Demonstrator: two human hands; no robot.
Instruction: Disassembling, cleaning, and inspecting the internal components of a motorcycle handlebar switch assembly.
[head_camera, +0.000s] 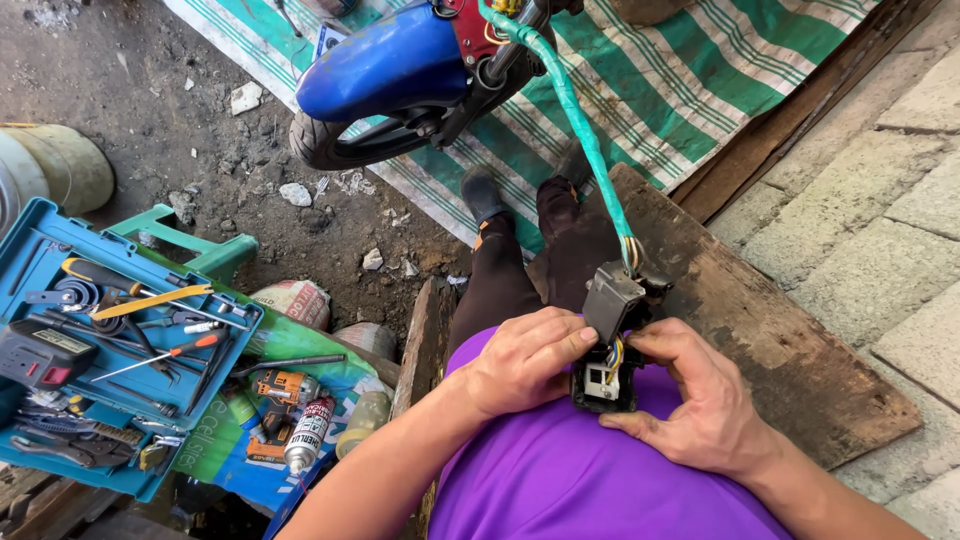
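Up and left of the gripped part, a blue motorcycle fender (385, 60) and its front tyre (340, 145) rest on a green-striped mat (690, 70). From the same end of the bike a green-wrapped cable (580, 120) runs down to the part, ending in loose coloured wires just above it. Far to the left of the hands sits an open blue toolbox (60, 350) crowded with screwdrivers and pliers, and nearer, a spray can (308, 435) and a small orange device (285, 387) lie on a printed sack. Just behind the grip a weathered wooden plank (780, 340) stretches off to the right, with grey paving blocks (880, 230) beyond it.

Both hands close on a black switch housing (608, 350) held over the lap, against a purple shirt (570, 470). The left hand (520, 360) pinches its left side, fingers curled tight with the thumb on top. The right hand (700, 400) cups the right side and underside, fingers bent around it.

Inside the housing only a white connector and a few coloured wires show; the rest is too dark to make out. Most fingertips are hidden behind the part.
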